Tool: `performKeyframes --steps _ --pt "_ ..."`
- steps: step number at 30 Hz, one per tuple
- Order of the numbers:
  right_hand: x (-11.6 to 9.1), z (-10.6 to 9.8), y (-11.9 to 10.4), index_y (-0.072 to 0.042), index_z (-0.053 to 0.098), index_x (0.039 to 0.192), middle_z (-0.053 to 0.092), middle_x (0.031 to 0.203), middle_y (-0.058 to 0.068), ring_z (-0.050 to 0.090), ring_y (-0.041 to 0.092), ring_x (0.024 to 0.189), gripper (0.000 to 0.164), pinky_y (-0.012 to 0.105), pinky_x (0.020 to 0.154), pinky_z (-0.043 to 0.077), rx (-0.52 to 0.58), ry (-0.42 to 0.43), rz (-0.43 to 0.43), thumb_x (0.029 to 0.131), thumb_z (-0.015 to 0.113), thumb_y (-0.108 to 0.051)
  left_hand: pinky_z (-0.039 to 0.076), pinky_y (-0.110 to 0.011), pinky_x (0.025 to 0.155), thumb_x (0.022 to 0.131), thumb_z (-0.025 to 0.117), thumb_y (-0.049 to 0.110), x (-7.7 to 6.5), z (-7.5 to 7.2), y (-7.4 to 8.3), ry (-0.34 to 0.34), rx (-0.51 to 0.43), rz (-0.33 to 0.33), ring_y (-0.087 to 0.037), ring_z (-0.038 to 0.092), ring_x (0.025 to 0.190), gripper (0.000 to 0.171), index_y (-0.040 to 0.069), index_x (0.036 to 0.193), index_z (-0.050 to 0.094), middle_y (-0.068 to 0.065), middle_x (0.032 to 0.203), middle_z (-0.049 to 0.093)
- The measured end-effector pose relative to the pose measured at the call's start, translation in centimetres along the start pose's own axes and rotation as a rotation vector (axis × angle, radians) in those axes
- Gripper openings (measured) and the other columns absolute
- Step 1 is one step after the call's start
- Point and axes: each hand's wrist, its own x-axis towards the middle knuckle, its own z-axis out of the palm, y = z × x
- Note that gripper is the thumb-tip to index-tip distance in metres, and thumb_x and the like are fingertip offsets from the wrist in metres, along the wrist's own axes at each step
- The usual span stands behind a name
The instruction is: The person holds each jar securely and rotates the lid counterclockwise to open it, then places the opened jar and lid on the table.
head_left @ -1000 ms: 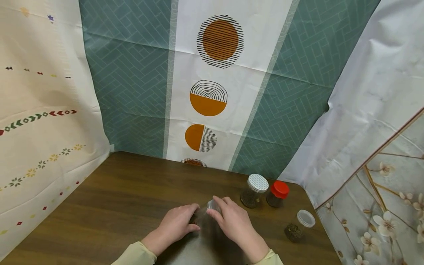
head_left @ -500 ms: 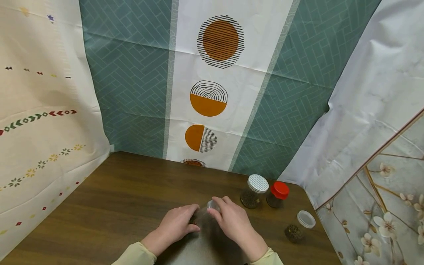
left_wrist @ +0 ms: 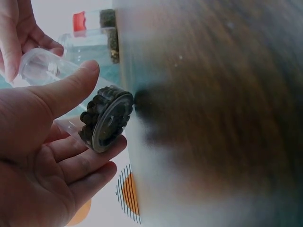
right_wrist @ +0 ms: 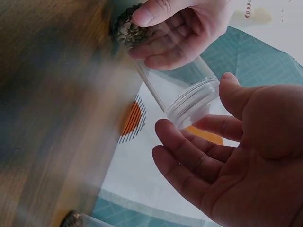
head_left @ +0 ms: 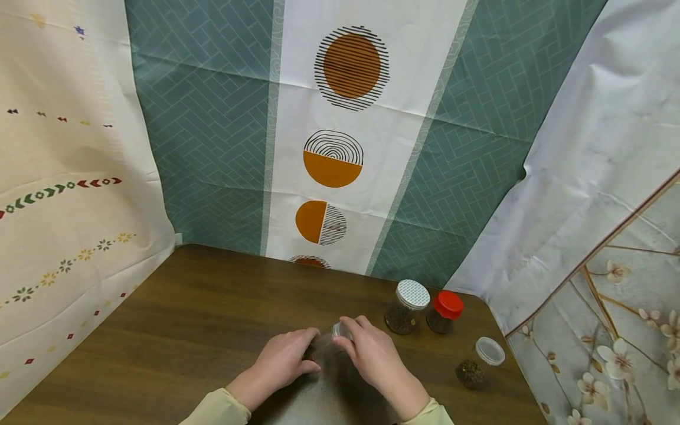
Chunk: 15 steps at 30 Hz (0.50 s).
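Observation:
A clear plastic jar (right_wrist: 176, 84) is held tilted between both hands low in the head view. Dark, pebble-like beans (left_wrist: 103, 113) lie at its base. My left hand (head_left: 285, 358) grips the jar's lower part, thumb on one side and fingers on the other. At the other end, my right hand (head_left: 375, 355) holds the clear ridged top (right_wrist: 193, 101) between thumb and fingers. Whether that top is a lid or the bare neck, I cannot tell. In the head view, the hands hide much of the jar.
On the right of the wooden table (head_left: 228, 295) stand a jar with a white patterned lid (head_left: 406, 307), a red-lidded jar (head_left: 445, 311) and a jar with a translucent lid (head_left: 480, 363). Cloths hang behind and at both sides. A pale shiny patch lies before the hands.

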Motion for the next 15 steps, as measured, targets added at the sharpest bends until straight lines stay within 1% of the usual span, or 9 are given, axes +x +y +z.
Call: performKeyframes --steps 6,15 --pt "-0.06 -0.02 -0.06 -0.003 0.072 0.139 0.07 0.109 0.009 0.065 0.016 0.076 0.044 0.039 0.068 0.059 -0.004 0.011 -0.007 0.105 0.076 -0.031 0.062 -0.044 0.076 0.086 0.097 0.035 0.05 -0.02 0.04 -0.004 0.001 -0.003 -0.025 0.076 0.098 0.056 0.008 0.126 0.069 -0.007 0.115 0.078" --pt "-0.14 0.02 0.0 -0.003 0.071 0.14 0.069 0.109 0.008 0.064 0.014 0.076 0.047 0.039 0.067 0.058 0.003 0.006 -0.013 0.105 0.075 -0.035 0.062 -0.044 0.075 0.085 0.097 0.035 0.0 -0.06 0.15 -0.002 0.004 -0.003 -0.026 0.076 0.098 0.057 0.007 0.126 0.069 -0.007 0.115 0.078"
